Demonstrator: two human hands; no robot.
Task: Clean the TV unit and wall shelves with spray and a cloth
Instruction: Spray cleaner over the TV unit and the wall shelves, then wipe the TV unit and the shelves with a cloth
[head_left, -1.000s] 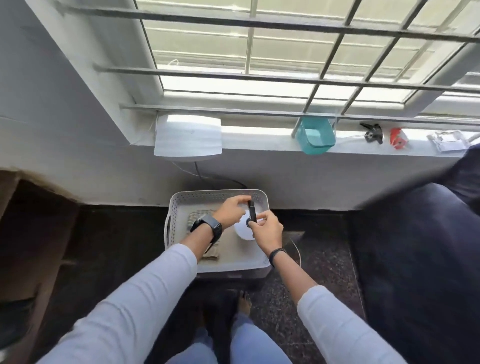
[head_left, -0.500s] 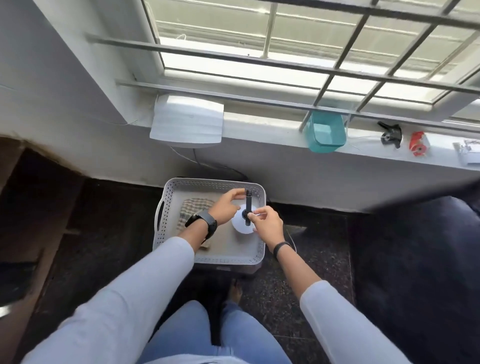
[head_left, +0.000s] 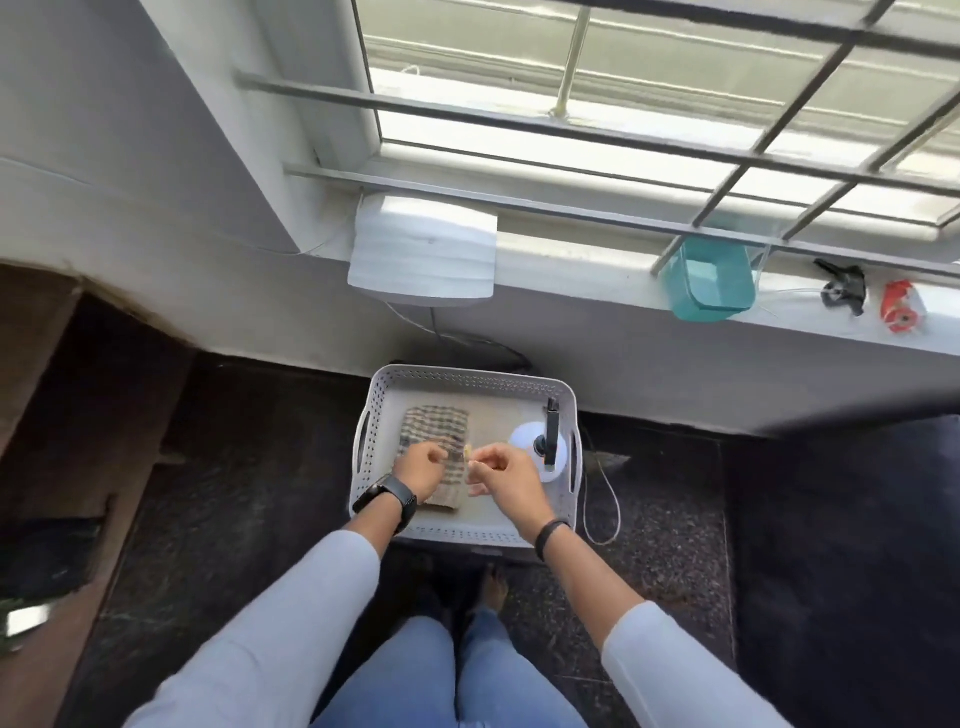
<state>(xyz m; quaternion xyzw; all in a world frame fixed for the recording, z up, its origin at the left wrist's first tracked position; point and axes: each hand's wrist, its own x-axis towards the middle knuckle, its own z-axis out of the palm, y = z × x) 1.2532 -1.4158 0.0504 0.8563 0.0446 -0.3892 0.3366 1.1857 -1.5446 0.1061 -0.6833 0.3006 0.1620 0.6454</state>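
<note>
A checked cloth (head_left: 435, 427) lies flat in the left half of a white perforated tray (head_left: 470, 375) on the dark floor. In the tray's right half stands a white spray bottle (head_left: 525, 436) with a black nozzle, and no hand touches it. My left hand (head_left: 422, 463) is over the middle of the cloth with its fingers curled down onto the fabric. My right hand (head_left: 501, 474) is just right of it, thumb and forefinger pinching the cloth's right edge. The hands hide the near part of the cloth.
Above the tray, the window sill (head_left: 597, 270) carries a white foam block (head_left: 422, 260), a teal tub (head_left: 712, 283), a black clip (head_left: 844, 286) and a red item (head_left: 903, 306). A cable loop (head_left: 602, 499) lies right of the tray. A brown unit (head_left: 36, 415) stands left, dark upholstery (head_left: 852, 545) right.
Both hands have let go of the spray bottle and moved left onto the cloth. The bottle now stands alone in the tray. The view has tilted up and closer.
</note>
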